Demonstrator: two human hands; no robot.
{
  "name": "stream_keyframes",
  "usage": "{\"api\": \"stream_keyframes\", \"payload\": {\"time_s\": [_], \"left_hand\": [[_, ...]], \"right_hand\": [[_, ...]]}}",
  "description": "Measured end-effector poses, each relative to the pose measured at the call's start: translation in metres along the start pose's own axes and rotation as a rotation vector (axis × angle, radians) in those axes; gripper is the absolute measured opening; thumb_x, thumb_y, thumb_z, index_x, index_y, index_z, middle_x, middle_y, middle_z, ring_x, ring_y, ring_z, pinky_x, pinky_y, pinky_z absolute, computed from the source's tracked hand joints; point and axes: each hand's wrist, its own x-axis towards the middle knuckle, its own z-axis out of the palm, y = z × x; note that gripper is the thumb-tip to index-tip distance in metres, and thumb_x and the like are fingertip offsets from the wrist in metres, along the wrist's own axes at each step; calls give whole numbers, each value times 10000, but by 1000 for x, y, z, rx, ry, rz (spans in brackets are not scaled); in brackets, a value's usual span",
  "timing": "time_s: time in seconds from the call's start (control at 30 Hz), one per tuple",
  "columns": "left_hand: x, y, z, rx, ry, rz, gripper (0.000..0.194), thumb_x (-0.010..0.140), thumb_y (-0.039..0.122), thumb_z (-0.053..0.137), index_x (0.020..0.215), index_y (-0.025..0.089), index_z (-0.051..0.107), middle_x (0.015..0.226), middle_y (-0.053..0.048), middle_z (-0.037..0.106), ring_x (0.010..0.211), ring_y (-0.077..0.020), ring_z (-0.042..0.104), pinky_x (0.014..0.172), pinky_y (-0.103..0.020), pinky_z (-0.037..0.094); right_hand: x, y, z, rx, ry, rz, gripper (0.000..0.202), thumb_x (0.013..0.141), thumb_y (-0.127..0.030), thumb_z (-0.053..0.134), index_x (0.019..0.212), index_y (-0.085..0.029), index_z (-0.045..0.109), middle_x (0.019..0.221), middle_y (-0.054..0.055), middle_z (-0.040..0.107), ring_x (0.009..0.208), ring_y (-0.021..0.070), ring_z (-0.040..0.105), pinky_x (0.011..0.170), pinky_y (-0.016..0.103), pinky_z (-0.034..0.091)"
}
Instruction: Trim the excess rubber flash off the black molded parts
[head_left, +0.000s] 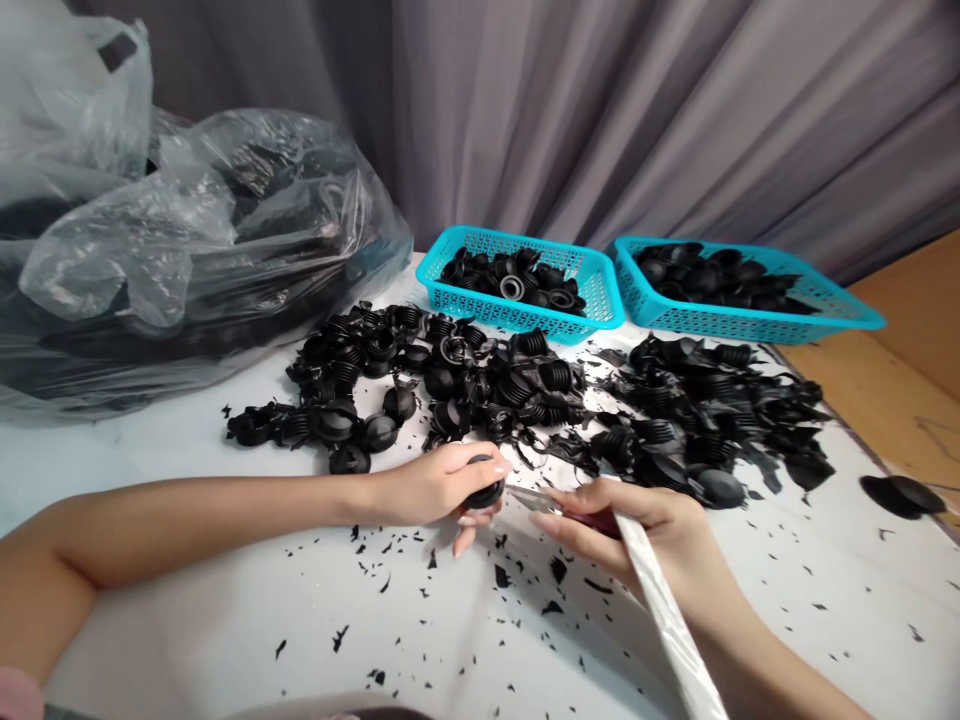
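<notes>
My left hand (442,485) is closed around a round black rubber part (484,482), its thumb and fingers curled over the edges. Close by on the right, my right hand (630,525) grips a pointed metal blade tool (529,497) with its tip at the rim of the part. A long white-wrapped length (664,610), seemingly the tool's handle, runs from this hand toward the bottom edge; whether there is a second blade I cannot tell. Just beyond both hands lies a pile of black ribbed rubber parts (517,385).
Another heap of black parts (697,410) with ragged trimmings lies to the right. Two blue baskets (517,318) (765,322) of black parts stand at the back. A large clear plastic bag (247,230) fills the left. Black scraps (551,607) dot the white table (225,620).
</notes>
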Motion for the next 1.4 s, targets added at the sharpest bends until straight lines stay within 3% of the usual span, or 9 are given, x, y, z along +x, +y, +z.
{"api": "stream_keyframes", "payload": {"time_s": [0.3, 0.47, 0.77, 0.87, 1.0, 1.07, 1.17, 1.3, 1.4], "left_hand": [[-1, 1, 0, -54, -11, -1, 252, 959, 355, 340, 775, 185, 365, 523, 102, 374, 352, -40, 431, 404, -174, 312], [0, 2, 0, -316, -69, -5, 208, 942, 343, 420, 814, 179, 420, 591, 66, 402, 476, -61, 437, 450, -188, 443], [2, 1, -2, -486, -210, -35, 227, 925, 377, 452, 822, 176, 425, 605, 47, 403, 495, -70, 404, 416, -182, 430], [2, 2, -2, -501, -222, -48, 224, 925, 389, 444, 837, 183, 439, 603, 45, 397, 503, -75, 396, 415, -180, 421], [1, 6, -4, -531, -243, -83, 422, 882, 598, 363, 859, 191, 470, 639, 21, 416, 541, -98, 397, 403, -187, 402], [0, 11, -4, -466, -215, -56, 483, 876, 626, 306, 872, 180, 494, 694, -4, 447, 584, -114, 414, 427, -207, 422], [-6, 20, -1, -195, -99, 21, 391, 893, 511, 352, 964, 164, 519, 790, -14, 456, 602, -108, 442, 501, -241, 459], [-15, 32, 6, 414, 52, 55, 357, 879, 413, 482, 1161, 196, 453, 886, -11, 477, 675, -112, 500, 637, -271, 464], [-18, 33, 11, 729, 157, 193, 389, 845, 375, 570, 1159, 177, 455, 979, -44, 483, 787, -136, 486, 702, -276, 474]], "right_hand": [[3, 0, 2, 8, -58, -14, 248, 668, -363, 730, 550, -179, 614, 493, -11, 534, 432, 104, 417, 410, 233, 338], [-1, -4, 3, 54, -4, -66, 204, 674, -327, 728, 566, -180, 637, 467, -27, 502, 396, 87, 369, 353, 223, 287], [-7, -6, 5, -18, 69, -241, 154, 694, -260, 717, 593, -180, 634, 460, -25, 530, 385, 91, 393, 356, 230, 316], [-8, -3, 5, 59, 76, -156, 161, 693, -293, 717, 600, -187, 641, 477, -15, 532, 403, 101, 395, 364, 240, 309], [-3, -4, 2, 317, 110, 93, 256, 662, -431, 740, 671, -190, 656, 476, -33, 456, 406, 81, 309, 364, 231, 213], [2, -7, -1, 457, 113, 180, 306, 670, -467, 730, 762, -182, 665, 464, -60, 388, 403, 65, 240, 377, 227, 162], [8, -9, -6, 627, 49, 242, 323, 716, -469, 697, 831, -174, 633, 478, -108, 224, 411, 52, 129, 395, 231, 105], [9, -9, -10, 741, -117, 273, 360, 733, -413, 709, 624, -201, 440, 473, -118, 195, 416, 47, 107, 404, 235, 98], [7, -12, -8, 738, -172, 315, 473, 695, -376, 749, 588, -211, 318, 453, -121, 222, 420, 47, 130, 411, 229, 101]]}}
